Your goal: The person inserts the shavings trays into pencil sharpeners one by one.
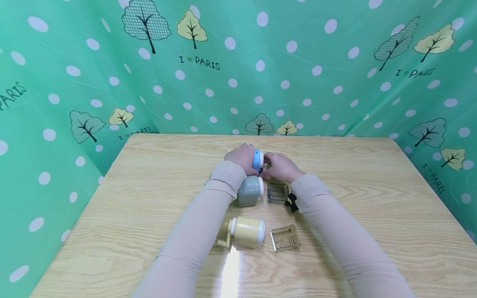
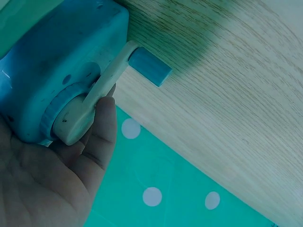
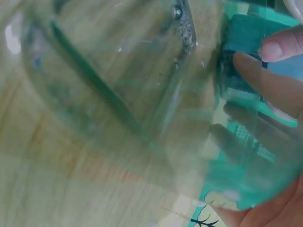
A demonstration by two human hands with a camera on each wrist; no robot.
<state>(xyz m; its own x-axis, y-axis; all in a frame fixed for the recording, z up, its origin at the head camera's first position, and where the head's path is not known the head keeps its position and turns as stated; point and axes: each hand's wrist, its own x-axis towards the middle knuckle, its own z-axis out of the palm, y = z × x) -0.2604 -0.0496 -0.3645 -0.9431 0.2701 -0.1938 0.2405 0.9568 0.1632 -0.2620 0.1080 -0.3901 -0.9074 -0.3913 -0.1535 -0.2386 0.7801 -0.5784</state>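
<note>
My left hand (image 1: 241,159) grips a blue hand-crank pencil sharpener (image 1: 257,160). In the left wrist view its pale crank arm (image 2: 108,78) ends in a blue knob (image 2: 150,66), and my fingers curl under the crank's hub. My right hand (image 1: 281,167) meets the sharpener's front; in the right wrist view the thumb and a finger pinch a dark part (image 3: 239,42) there. A large clear bin (image 3: 109,142) blurs the near part of that view, with other fingers seen through it. Whether the right hand touches this bin I cannot tell.
Below the left wrist stands a grey sharpener (image 1: 249,192). Beside it lie a smoky clear bin (image 1: 277,193) and a black part (image 1: 292,202). Nearer are a yellow crank sharpener (image 1: 247,232) and a brownish clear bin (image 1: 285,239), all on the wooden table (image 1: 354,223).
</note>
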